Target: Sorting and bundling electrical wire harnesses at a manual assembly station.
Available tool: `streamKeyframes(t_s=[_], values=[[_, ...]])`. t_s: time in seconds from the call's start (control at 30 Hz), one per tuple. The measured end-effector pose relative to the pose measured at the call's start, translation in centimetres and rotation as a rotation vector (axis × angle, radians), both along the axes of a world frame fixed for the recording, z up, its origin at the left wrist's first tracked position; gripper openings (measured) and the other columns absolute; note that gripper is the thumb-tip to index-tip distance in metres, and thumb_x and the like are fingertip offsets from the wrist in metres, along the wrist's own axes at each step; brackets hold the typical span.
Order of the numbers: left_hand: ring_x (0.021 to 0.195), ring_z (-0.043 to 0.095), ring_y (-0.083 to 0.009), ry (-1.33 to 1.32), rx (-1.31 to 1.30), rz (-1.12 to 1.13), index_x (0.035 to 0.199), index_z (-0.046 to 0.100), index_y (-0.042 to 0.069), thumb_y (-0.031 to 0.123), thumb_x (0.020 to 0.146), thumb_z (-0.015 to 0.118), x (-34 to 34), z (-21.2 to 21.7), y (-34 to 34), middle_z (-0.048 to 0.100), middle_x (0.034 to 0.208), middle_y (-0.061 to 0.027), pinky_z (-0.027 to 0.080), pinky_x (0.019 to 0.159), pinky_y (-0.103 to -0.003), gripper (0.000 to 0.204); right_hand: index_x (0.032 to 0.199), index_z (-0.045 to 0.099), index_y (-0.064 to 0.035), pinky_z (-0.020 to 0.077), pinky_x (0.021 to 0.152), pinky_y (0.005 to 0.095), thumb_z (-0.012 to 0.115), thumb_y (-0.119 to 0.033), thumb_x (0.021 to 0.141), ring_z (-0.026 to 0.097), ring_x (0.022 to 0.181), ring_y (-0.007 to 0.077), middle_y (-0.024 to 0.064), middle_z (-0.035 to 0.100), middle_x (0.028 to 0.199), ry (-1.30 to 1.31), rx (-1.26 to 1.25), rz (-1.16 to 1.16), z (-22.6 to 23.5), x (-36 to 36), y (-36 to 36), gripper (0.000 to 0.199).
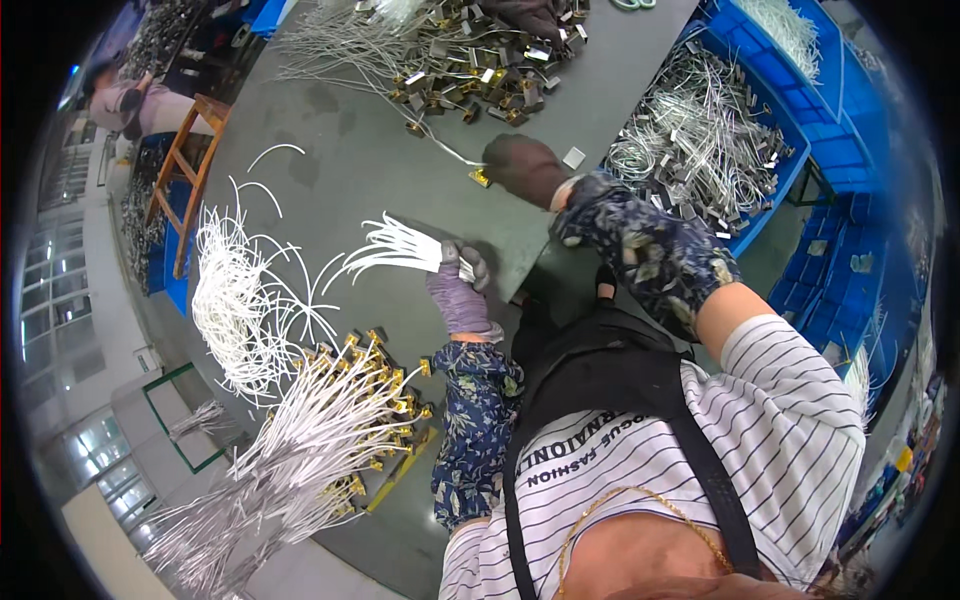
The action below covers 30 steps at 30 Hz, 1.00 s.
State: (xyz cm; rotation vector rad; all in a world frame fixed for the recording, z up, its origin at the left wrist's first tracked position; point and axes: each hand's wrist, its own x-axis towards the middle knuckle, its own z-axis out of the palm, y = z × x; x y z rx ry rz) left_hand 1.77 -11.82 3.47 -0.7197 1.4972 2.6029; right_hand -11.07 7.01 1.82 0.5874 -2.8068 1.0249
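Observation:
My left hand (460, 282), in a purple-grey glove, is closed around a bunch of thin white sleeves (395, 247) whose loose ends fan out to the left. To the right and farther off, my right hand (527, 170), in a dark brown glove, is closed at the end of a thin wire (450, 149). A small yellow metal part (480, 177) shows by its fingertips; the exact grip is hidden. The wire leads back toward a heap of wired metal parts (480, 65) at the far side of the table. A small silver piece (573, 157) lies just right of my right hand.
A tangle of white sleeves (235, 310) lies at the left. Nearer are sleeved wires (320, 420) with yellow-black ends. A blue bin (785, 165) of wired parts stands right of the table (320, 140). Another person's dark-gloved hand (530, 14) touches the far heap.

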Motion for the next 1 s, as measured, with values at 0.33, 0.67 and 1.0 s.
streamKeyframes(t_s=[0.33, 0.67, 1.0], values=[[0.088, 0.064, -0.0269, 0.104, 0.39, 0.041, 0.114, 0.053, 0.001, 0.032, 0.098, 0.061, -3.5, -1.6, 4.9, 0.062, 0.102, -0.0129, 0.057, 0.075, -0.039, 0.035, 0.096, 0.071, -0.0055, 0.0513, 0.063, 0.0409, 0.063, -0.023, 0.083, 0.064, 0.069, 0.03, 0.0138, 0.063, 0.077, -0.071, -0.067, 0.278, 2.0, 12.7, 3.6, 0.023], [0.078, 0.066, -0.0255, 0.177, -0.04, 0.156, 0.113, 0.057, -0.002, 0.03, 0.096, 0.064, -8.7, -3.4, 3.5, 0.065, 0.09, -0.0128, 0.059, 0.068, -0.041, 0.038, 0.082, 0.067, -0.0013, 0.0447, 0.051, 0.0305, 0.072, -0.022, 0.081, 0.056, 0.055, 0.0132, 0.0054, 0.061, 0.064, -1.319, -0.45, -0.788, -2.0, 32.7, 21.9, 0.021], [0.093, 0.065, -0.0377, 0.337, -0.19, 0.321, 0.111, 0.053, -0.008, 0.026, 0.098, 0.058, -13.4, 8.1, -3.1, 0.063, 0.106, -0.0244, 0.059, 0.083, -0.053, 0.037, 0.077, 0.064, -0.002, 0.0402, 0.051, 0.0295, 0.07, -0.02, 0.081, 0.054, 0.056, 0.0124, 0.0038, 0.059, 0.065, -1.126, -0.546, -0.608, -1.1, 30.8, 22.0, 0.02]])
